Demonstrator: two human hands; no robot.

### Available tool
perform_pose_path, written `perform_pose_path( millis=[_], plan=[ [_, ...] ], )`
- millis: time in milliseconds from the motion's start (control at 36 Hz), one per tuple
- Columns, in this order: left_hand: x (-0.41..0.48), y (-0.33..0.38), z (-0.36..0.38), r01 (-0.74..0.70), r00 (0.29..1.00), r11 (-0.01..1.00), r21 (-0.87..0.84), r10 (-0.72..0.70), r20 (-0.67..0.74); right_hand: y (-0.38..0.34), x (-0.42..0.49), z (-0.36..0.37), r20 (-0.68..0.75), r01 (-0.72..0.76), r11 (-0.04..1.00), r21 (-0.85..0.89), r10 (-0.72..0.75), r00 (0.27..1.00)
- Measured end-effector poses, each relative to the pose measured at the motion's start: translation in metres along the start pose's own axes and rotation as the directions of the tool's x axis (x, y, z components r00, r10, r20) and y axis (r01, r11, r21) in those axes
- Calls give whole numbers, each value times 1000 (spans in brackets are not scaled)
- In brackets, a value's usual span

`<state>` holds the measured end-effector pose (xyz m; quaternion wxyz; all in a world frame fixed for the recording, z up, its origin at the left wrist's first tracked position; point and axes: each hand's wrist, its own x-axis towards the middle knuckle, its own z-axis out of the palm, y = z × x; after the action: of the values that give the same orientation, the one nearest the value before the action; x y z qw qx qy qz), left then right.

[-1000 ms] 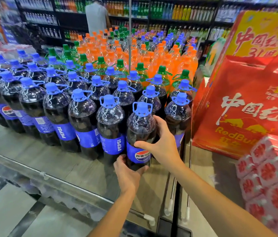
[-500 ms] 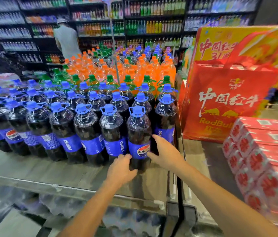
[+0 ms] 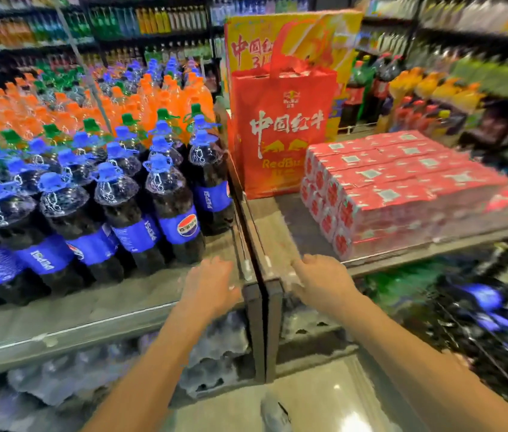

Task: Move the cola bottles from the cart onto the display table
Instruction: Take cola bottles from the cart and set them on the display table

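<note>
Rows of dark cola bottles with blue caps and blue labels stand on the display table at the left. My left hand hovers over the table's front right corner, fingers relaxed and holding nothing, just short of the nearest bottle. My right hand hangs over the front edge of the neighbouring table, fingers loosely bent and empty. At the lower right, more blue-labelled cola bottles lie blurred in a wire cart.
Orange and green soda bottles fill the table behind the cola. On the right table stand a red Red Bull bag and a stack of red shrink-wrapped cartons. Wrapped bottle packs sit under the tables. Drink shelves line the back.
Both hands have let go of the front cola bottle and drawn back toward the table edge. The view has swung right, bringing the right table and the cart into sight.
</note>
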<state>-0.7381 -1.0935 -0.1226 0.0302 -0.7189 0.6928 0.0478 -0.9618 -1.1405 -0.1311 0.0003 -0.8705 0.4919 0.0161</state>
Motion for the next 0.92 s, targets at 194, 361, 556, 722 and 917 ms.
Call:
perform_pose_path(
  millis=[194, 361, 556, 722, 917],
  plan=[
    [11, 104, -6, -305, 952, 952, 11, 305, 9, 65, -81, 0, -9, -250, 968, 23, 250, 968],
    [22, 201, -1, -517, 855, 855, 33, 514, 73, 125, -155, 5, -9, -463, 886, 33, 463, 886],
    [28, 323, 9, -703, 710, 709, 48, 697, 105, 191, -245, 14, 27, -690, 723, 36, 689, 724],
    [28, 424, 14, -788, 615, 615, 40, 781, 112, 247, -305, 21, 69, -787, 614, 56, 784, 617],
    [32, 511, 23, -831, 554, 557, 18, 823, 122, 307, -344, 32, 114, -836, 542, 89, 828, 549]
  ],
)
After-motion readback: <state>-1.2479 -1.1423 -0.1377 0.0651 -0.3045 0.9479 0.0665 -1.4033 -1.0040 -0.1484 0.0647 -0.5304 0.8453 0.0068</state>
